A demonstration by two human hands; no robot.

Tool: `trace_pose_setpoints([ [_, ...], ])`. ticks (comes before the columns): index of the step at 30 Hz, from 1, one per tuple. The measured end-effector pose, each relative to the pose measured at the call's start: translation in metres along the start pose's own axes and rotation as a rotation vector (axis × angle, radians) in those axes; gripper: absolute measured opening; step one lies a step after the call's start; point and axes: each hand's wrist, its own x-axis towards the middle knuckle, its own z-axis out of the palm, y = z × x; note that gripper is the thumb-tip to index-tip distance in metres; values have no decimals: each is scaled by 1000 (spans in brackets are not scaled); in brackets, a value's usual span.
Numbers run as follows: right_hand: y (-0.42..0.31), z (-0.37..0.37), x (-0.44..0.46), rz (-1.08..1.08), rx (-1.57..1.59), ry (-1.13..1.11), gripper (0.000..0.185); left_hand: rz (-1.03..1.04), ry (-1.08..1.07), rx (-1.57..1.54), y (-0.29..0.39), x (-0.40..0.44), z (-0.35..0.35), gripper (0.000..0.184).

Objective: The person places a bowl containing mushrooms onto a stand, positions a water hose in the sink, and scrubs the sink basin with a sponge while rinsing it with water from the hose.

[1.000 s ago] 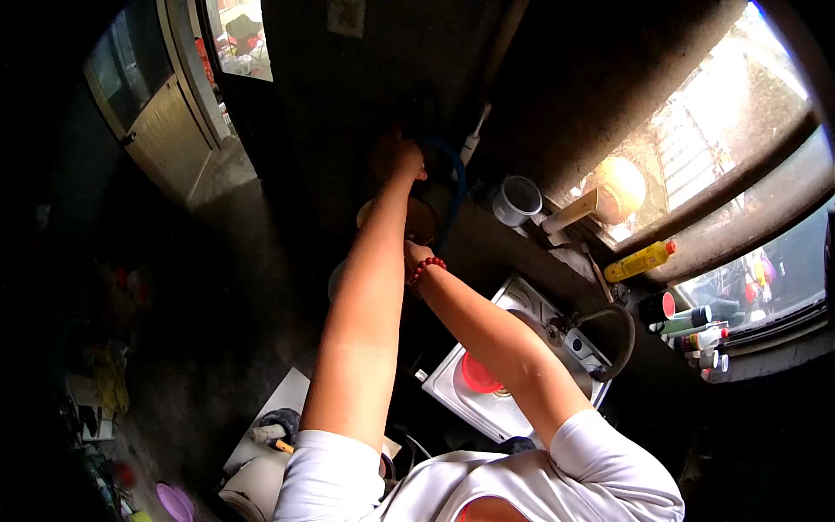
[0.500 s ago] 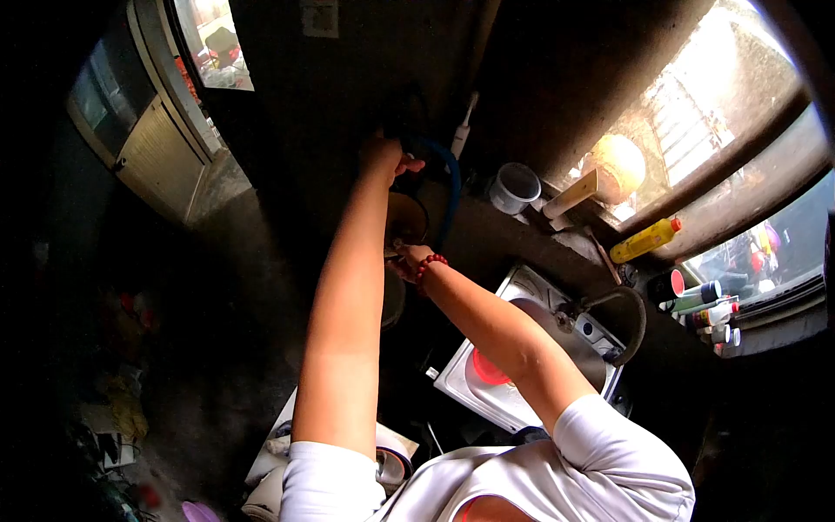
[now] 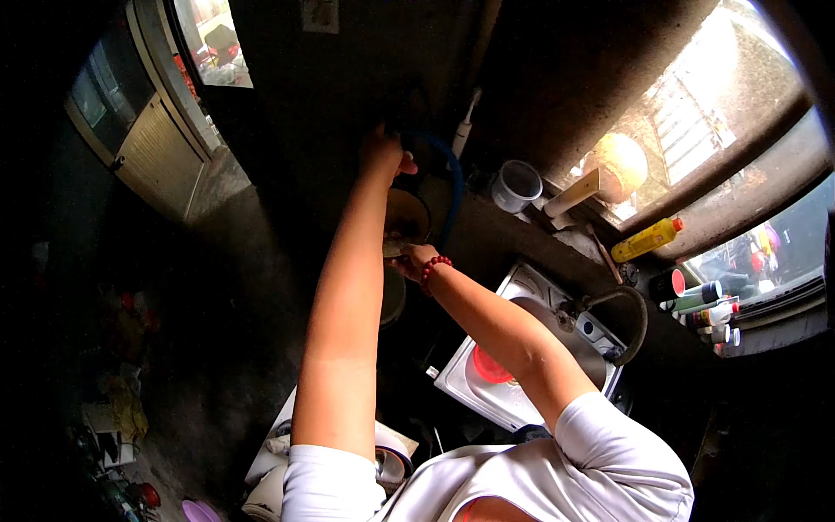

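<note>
My left hand point(image 3: 384, 155) reaches far forward into the dark, beside the upper end of a blue hose point(image 3: 455, 178). Its fingers look curled, but shadow and the hand itself hide what they touch. Below it, my right hand point(image 3: 416, 259), with a red bead bracelet point(image 3: 433, 271) at the wrist, grips the near edge of a round brownish basin point(image 3: 409, 211). My left forearm covers the basin's left side, and its contents are too dark to make out. Under my right hand, the rim of another round container point(image 3: 396, 300) shows faintly.
On my right, a white-rimmed sink point(image 3: 452, 378) has a curved faucet point(image 3: 639, 317) and a red bowl point(image 3: 490, 365). A clear plastic tub point(image 3: 517, 186), a yellow bottle point(image 3: 648, 241) and several other bottles line the window ledge. A door point(image 3: 161, 161) stands at the left.
My left hand has shifted slightly, and its fingers look more drawn in. My right hand has moved slightly right and still grips the basin's edge.
</note>
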Motion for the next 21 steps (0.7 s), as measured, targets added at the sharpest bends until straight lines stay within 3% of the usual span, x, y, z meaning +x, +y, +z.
trace_pose_setpoints([
  [3, -1, -2, -4, -8, 30, 13, 23, 49, 71, 51, -31, 39, -1, 60],
  [6, -3, -3, -9, -13, 50, -4, 24, 233, 120, 210, -54, 69, -4, 62],
  [9, -4, -6, -12, -41, 14, -18, 24, 281, 134, 399, -34, 44, 0, 44],
  [10, -4, -9, -12, -60, -28, -29, 25, 80, 129, 407, -11, 17, 3, 41],
  [12, -7, -7, -23, -58, -10, -2, 25, -113, 121, 407, -12, 19, 9, 39],
  [13, -10, -8, -29, -55, 9, 26, 26, 116, 271, 717, -41, 47, 10, 36],
  [15, -8, -16, -25, -55, 44, -21, 22, 349, 422, 1022, -54, 57, 4, 34],
  [17, -8, -20, -21, -53, 85, -77, 20, 669, 205, 1743, -30, 31, -11, 34],
  [18, -10, -20, -20, -52, 80, -97, 20, 671, 205, 1749, -12, 12, -14, 34],
  [20, -14, -18, -28, -48, 76, -124, 20, 163, 2, 904, 26, -28, -15, 42],
  [21, -18, -15, -40, -52, 49, -107, 20, 165, 5, 909, 36, -43, -14, 42],
])
